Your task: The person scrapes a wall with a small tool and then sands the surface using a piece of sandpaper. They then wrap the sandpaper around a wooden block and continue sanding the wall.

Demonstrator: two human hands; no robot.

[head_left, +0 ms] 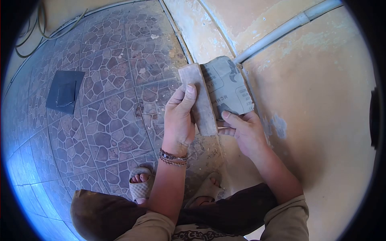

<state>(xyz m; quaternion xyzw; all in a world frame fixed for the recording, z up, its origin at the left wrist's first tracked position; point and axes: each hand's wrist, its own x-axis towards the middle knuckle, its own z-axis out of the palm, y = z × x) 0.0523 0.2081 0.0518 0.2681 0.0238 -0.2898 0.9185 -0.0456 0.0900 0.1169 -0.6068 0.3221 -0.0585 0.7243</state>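
My left hand [179, 112] is closed around a flat wooden block [201, 105], its thumb lying on the top face. Against the block's right edge sits a sheet of sandpaper [237, 94], grey printed backing facing up. My right hand [248, 134] pinches the lower edge of that sheet, thumb on top and fingers partly hidden beneath. Both things are held up in front of me, above the floor near the wall. Whether the sheet runs under the block is hidden.
A dark square sheet [54, 90] with a smaller dark piece [66, 93] on it lies on the stone-patterned tile floor [108, 136]. On the right is a worn yellowish wall [321, 120] with a pipe [281, 36]. A cable [60, 37] lies at upper left.
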